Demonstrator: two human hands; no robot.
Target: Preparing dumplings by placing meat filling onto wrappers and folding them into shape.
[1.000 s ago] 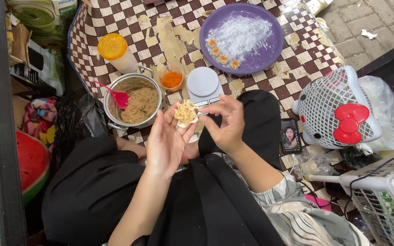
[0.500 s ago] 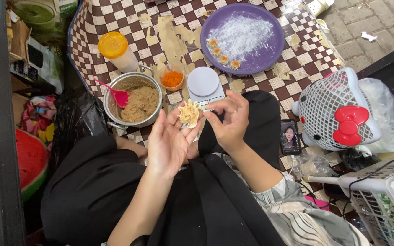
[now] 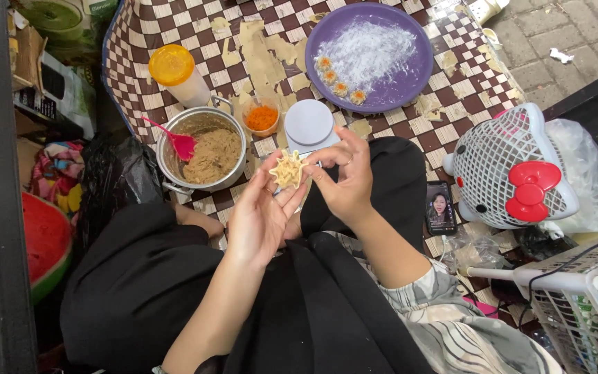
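The left hand [image 3: 261, 218] cups a small pale dumpling with a pleated, open top [image 3: 288, 170] on its fingertips, and the right hand [image 3: 344, 173] pinches the wrapper's rim between thumb and forefinger; both hands are grasping the same piece, held in the air above the person's lap, just in front of the near edge of the brown-and-white chequered cloth [image 3: 140, 62]. The wrapper is already gathered around its filling, so the step in hand looks like shaping: crimping the frilled edge so the sides stand up evenly.

On the cloth just beyond the hands sits a round white kitchen scale [image 3: 308, 125]. To its left is a small orange cup of grated carrot [image 3: 261, 118], then a steel pot of brownish minced filling [image 3: 205, 149] with a pink spatula [image 3: 174, 138] resting in it. A clear bottle with an orange lid [image 3: 174, 73] stands farther back. A flour-dusted purple round plate [image 3: 375, 55] carries four finished dumplings with orange tops near its front edge.

Judging from those, the piece in hand lacks its carrot topping. The next move would call for a light, even squeeze to keep the pleats from tearing, then a free hand for the orange cup while the other keeps the dumpling upright.
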